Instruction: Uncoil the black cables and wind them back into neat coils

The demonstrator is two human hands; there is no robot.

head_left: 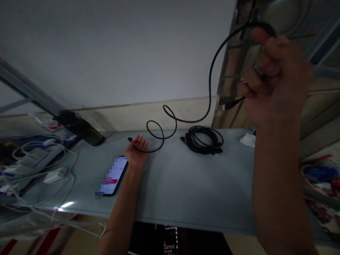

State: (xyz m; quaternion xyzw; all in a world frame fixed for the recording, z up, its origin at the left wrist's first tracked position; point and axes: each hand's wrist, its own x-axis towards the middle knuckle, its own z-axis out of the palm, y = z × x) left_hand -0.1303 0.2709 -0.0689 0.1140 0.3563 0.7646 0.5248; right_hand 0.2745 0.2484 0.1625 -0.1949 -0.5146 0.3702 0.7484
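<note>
A thin black cable [210,81] runs in loose loops between my two hands. My right hand [276,74], raised high on the right, is closed round its upper part. From below the curled fingers sticks out a plug [230,104] with a metal end. Low over the table, my left hand [136,150] has the other stretch of cable across its loosely curled fingers. That stretch's small dark end [130,139] shows just beyond the thumb. Between the hands, a coiled black cable [203,140] lies on the grey table [186,187].
A phone [114,177] with a lit screen lies left of my left forearm. At the far left are a dark bottle [82,129], a clear plastic bottle [57,127] and tangled white cables [70,170]. Crumpled white tissue [248,140] lies near the right end, and a wall [127,53] stands behind.
</note>
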